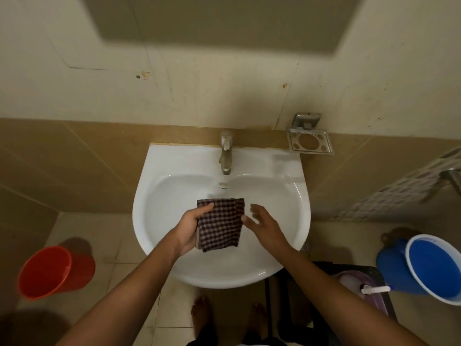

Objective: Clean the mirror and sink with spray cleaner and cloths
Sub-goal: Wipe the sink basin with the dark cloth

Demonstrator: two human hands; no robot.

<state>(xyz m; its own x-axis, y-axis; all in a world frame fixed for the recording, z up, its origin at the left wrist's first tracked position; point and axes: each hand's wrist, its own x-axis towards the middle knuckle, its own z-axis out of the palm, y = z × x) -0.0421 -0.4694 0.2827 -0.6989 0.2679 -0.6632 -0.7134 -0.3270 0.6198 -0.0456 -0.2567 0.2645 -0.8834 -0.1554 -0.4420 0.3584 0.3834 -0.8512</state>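
Tiled bathroom wall, beige above and tan below, is filling the far half of the view; below it the white oval ceramic sink (287, 196) is sitting under a dull metal tap (225, 152). I am holding the dark checked folded cloth (219, 224) over the middle of the basin with my left hand (190, 228): thumb curling over its far-left corner, fingers wrapping under the left edge. The cloth's long axis is running near-to-far, hanging slightly toward me. My right hand (262, 222) is hovering just beside the cloth's right edge, fingers spread and relaxed, gripping nothing; whether a fingertip is touching the fabric I cannot tell. So the cloth is lying directly left of those right fingers, the closer free edge. I am judging the right hand's short move left as the next grasp. No spray cleaner is showing.
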